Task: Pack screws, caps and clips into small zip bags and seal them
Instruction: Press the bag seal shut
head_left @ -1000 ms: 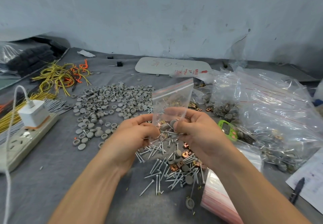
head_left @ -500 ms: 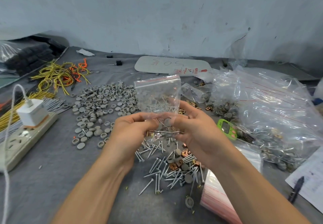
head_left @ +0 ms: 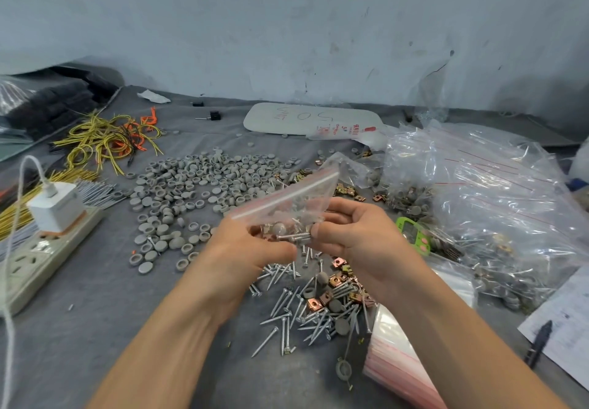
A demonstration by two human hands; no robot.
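Holds a small zip bag (head_left: 296,199) in mid-air above the loose screws (head_left: 287,309) on the grey table (head_left: 95,319), red seal strip slanting up to the right. Pinches its filled lower end between left hand (head_left: 251,249), back toward the camera, and right hand (head_left: 357,236), fingers curled around it, with grey caps (head_left: 197,185) spread beyond at left.

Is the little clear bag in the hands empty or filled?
Partly filled: the small clear zip bag holds screws and a grey cap.

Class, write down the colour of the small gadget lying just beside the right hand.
Bright green gadget, seen in the head view.
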